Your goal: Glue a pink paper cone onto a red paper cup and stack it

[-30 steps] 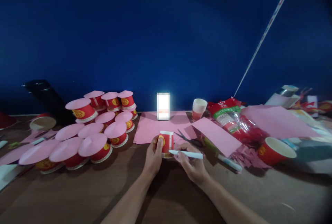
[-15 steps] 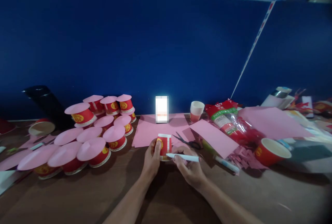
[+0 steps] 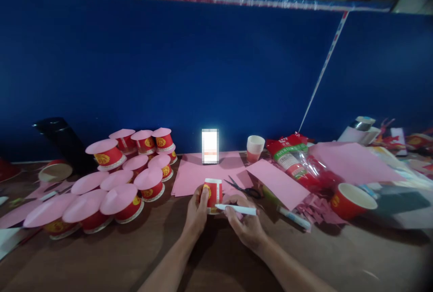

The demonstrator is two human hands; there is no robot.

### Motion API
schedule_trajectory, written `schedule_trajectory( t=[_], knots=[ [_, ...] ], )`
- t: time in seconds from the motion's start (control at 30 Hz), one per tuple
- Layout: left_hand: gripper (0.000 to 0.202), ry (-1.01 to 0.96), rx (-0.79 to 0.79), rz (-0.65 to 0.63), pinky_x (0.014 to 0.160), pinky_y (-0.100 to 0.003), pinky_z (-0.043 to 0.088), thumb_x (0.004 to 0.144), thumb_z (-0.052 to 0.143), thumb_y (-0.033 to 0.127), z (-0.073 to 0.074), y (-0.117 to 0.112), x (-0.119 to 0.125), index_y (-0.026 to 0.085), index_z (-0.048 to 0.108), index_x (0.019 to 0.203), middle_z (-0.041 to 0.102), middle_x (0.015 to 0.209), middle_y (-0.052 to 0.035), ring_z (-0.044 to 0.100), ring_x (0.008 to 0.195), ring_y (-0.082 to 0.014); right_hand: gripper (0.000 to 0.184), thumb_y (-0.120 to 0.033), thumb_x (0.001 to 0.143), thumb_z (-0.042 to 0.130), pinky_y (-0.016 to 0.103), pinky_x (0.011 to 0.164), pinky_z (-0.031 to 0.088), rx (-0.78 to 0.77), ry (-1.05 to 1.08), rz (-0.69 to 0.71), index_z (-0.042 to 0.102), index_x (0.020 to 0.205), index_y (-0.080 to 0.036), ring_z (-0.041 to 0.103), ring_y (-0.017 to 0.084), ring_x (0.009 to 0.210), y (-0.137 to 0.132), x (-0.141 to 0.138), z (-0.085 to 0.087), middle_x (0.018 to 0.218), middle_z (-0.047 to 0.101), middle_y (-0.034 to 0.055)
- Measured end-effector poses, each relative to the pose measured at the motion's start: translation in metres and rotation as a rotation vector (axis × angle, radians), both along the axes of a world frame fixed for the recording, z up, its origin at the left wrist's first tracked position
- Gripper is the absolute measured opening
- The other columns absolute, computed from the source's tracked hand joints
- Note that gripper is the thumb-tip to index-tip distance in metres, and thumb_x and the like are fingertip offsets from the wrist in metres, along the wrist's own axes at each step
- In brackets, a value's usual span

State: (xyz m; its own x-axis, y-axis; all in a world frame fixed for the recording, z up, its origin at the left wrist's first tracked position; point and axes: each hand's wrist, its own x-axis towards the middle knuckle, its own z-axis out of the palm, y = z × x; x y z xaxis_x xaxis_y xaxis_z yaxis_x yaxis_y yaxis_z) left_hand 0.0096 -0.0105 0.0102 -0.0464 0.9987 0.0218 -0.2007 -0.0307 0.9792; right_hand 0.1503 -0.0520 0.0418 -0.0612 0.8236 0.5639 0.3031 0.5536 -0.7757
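Note:
My left hand [image 3: 197, 210] is wrapped round a small red paper cup [image 3: 214, 193] with a gold emblem, which stands upside down on the brown table [image 3: 101, 260]. My right hand [image 3: 245, 226] pinches a white pen-like stick [image 3: 237, 209], its tip touching the cup's lower edge. A pink paper piece lies under the cup, mostly hidden by my fingers. Black scissors [image 3: 244, 189] lie just behind my right hand on a pink sheet [image 3: 192, 175].
Several upturned red cups with pink paper discs [image 3: 118, 179] crowd the left. A lit phone [image 3: 209, 146] leans on the blue wall. A white cup [image 3: 254, 148], a plastic bag [image 3: 297, 161], pink sheets, another white stick [image 3: 293, 216] and a tipped red cup [image 3: 352, 199] lie right.
The view has tilted up, so everything sits a little lower and left. My hands keep the same hold on the cup and the stick.

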Motion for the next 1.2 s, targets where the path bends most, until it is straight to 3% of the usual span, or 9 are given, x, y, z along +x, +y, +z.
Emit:
schedule_trajectory(
  t=[0.37, 0.7, 1.2],
  knots=[
    [0.037, 0.04, 0.052, 0.011, 0.058, -0.024, 0.046, 0.077, 0.054, 0.05, 0.009, -0.002, 0.0, 0.016, 0.058, 0.091, 0.06, 0.069, -0.0006, 0.054, 0.061, -0.0135, 0.013, -0.023, 0.083, 0.049, 0.025, 0.059, 0.046, -0.028, 0.018, 0.01, 0.06, 0.079, -0.017, 0.057, 0.015, 0.063, 0.001, 0.0, 0.0, 0.07, 0.062, 0.0022],
    [0.044, -0.016, 0.037, 0.018, 0.068, -0.028, 0.048, 0.077, 0.054, 0.051, -0.004, 0.004, 0.0, 0.016, 0.057, 0.102, 0.065, 0.083, -0.0051, 0.06, 0.072, -0.0173, 0.014, -0.024, 0.085, 0.048, 0.025, 0.063, 0.046, -0.019, 0.042, 0.004, 0.06, 0.082, -0.017, 0.058, 0.016, 0.067, 0.004, 0.002, -0.004, 0.073, 0.063, 0.0033],
    [0.053, -0.028, -0.035, 0.041, 0.057, -0.027, 0.047, 0.069, 0.058, 0.057, 0.001, 0.004, 0.001, 0.014, 0.059, 0.1, 0.063, 0.069, -0.0031, 0.058, 0.059, -0.0165, 0.014, -0.022, 0.085, 0.047, 0.023, 0.058, 0.045, 0.015, -0.029, -0.012, 0.059, 0.08, -0.018, 0.057, 0.014, 0.061, 0.001, 0.001, -0.007, 0.068, 0.06, 0.0013]
  ],
)
